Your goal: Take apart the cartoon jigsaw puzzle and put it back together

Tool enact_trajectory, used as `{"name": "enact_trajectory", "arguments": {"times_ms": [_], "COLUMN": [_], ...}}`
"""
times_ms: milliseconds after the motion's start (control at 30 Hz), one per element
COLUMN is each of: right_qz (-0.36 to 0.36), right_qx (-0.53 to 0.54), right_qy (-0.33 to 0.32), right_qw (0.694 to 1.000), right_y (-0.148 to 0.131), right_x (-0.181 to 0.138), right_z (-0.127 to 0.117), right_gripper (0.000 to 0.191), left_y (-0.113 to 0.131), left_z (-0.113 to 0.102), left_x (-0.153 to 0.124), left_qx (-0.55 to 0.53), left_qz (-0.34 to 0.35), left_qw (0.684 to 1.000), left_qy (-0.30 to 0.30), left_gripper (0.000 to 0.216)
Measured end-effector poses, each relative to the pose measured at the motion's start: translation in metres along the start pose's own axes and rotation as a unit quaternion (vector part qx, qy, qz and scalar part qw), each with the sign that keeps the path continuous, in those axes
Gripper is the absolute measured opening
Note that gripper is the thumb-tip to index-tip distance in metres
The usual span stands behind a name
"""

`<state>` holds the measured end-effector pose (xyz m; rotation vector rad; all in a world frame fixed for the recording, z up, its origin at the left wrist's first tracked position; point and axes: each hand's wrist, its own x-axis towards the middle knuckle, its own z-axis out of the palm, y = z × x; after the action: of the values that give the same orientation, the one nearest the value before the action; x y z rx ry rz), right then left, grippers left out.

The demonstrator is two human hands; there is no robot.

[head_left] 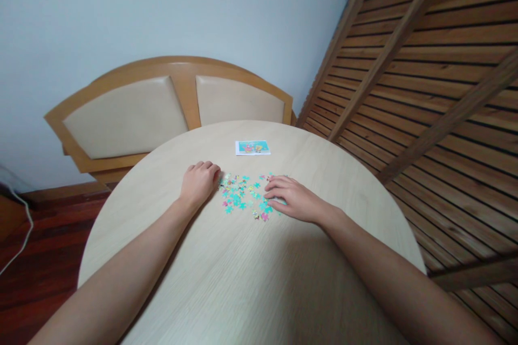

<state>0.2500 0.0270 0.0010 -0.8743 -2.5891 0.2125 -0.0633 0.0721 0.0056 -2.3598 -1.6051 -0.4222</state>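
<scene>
Loose jigsaw puzzle pieces point(243, 205) in turquoise, pink and yellow lie scattered in the middle of the table. At the left edge of the scatter rests my left hand point(199, 182), its fingers curled in and closed; whatever may be inside them is hidden. My right hand point(297, 198) lies palm down on the right side, fingers stretched and somewhat apart, over several pieces and covering part of them. Beyond the pieces is a small picture card point(253, 147) with a turquoise background, showing a pink and a yellow cartoon figure.
The round light-wood table point(226, 285) carries everything. Behind it stands a wooden headboard point(182, 67) with cream panels against a pale wall. A slatted wooden frame point(421, 64) leans along the right side. At the far left a white cable point(28, 221) hangs above the dark red floor.
</scene>
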Motion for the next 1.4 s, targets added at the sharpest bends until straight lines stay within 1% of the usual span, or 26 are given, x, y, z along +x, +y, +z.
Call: {"name": "enact_trajectory", "arguments": {"times_ms": [200, 267, 367, 433, 500, 533, 600, 633, 700, 800, 867, 967, 1067, 1167, 1400], "right_qz": [0.012, 0.033, 0.084, 0.113, 0.132, 0.139, 0.153, 0.163, 0.188, 0.211, 0.203, 0.182, 0.179, 0.19, 0.191], "right_qx": [-0.01, -0.021, -0.036, -0.039, -0.039, -0.038, -0.035, -0.032, -0.027, -0.016, -0.014, -0.021, -0.024, -0.029, -0.053], "right_qy": [0.006, 0.01, 0.008, 0.003, 0.001, 0.002, 0.001, -0.004, -0.022, -0.067, -0.094, -0.109, -0.121, -0.126, -0.106], "right_qw": [1.0, 0.999, 0.996, 0.993, 0.99, 0.99, 0.988, 0.986, 0.981, 0.975, 0.975, 0.977, 0.976, 0.973, 0.974], "right_y": [0.001, 0.003, 0.008, 0.014, 0.019, 0.021, 0.024, 0.023, 0.02, 0.009, 0.0, -0.012, -0.019, -0.024, -0.02], "right_x": [0.0, -0.002, -0.005, -0.008, -0.009, -0.009, -0.009, -0.009, -0.009, -0.007, -0.006, -0.002, 0.003, 0.009, 0.023], "right_z": [-0.001, 0.0, 0.004, 0.008, 0.012, 0.013, 0.016, 0.016, 0.016, 0.016, 0.016, 0.018, 0.02, 0.022, 0.029], "right_gripper": [0.021, 0.028, 0.045, 0.054, 0.058, 0.059, 0.061, 0.062, 0.066, 0.076, 0.088, 0.108, 0.12, 0.124, 0.119], "left_y": [-0.002, -0.002, -0.001, 0.003, 0.01, 0.015, 0.024, 0.029, 0.038, 0.046, 0.049, 0.051, 0.054, 0.055, 0.055], "left_z": [0.003, 0.004, 0.005, 0.006, 0.007, 0.008, 0.011, 0.012, 0.014, 0.016, 0.017, 0.017, 0.016, 0.014, 0.016], "left_x": [0.001, 0.002, 0.001, -0.002, -0.006, -0.009, -0.015, -0.018, -0.022, -0.024, -0.024, -0.021, -0.019, -0.017, -0.012], "left_qx": [-0.021, -0.034, -0.054, -0.068, -0.081, -0.089, -0.109, -0.115, -0.119, -0.11, -0.104, -0.102, -0.114, -0.122, -0.124], "left_qz": [0.01, 0.013, -0.006, -0.024, -0.035, -0.036, -0.025, -0.017, 0.006, 0.009, 0.004, 0.01, 0.029, 0.05, 0.062], "left_qw": [0.999, 0.999, 0.997, 0.996, 0.995, 0.994, 0.992, 0.991, 0.989, 0.986, 0.985, 0.985, 0.983, 0.979, 0.978], "left_qy": [-0.025, -0.037, -0.047, -0.048, -0.046, -0.045, -0.051, -0.061, -0.088, -0.122, -0.135, -0.138, -0.139, -0.154, -0.157], "left_gripper": [0.03, 0.03, 0.034, 0.04, 0.044, 0.048, 0.068, 0.078, 0.087, 0.087, 0.085, 0.082, 0.08, 0.08, 0.075]}}
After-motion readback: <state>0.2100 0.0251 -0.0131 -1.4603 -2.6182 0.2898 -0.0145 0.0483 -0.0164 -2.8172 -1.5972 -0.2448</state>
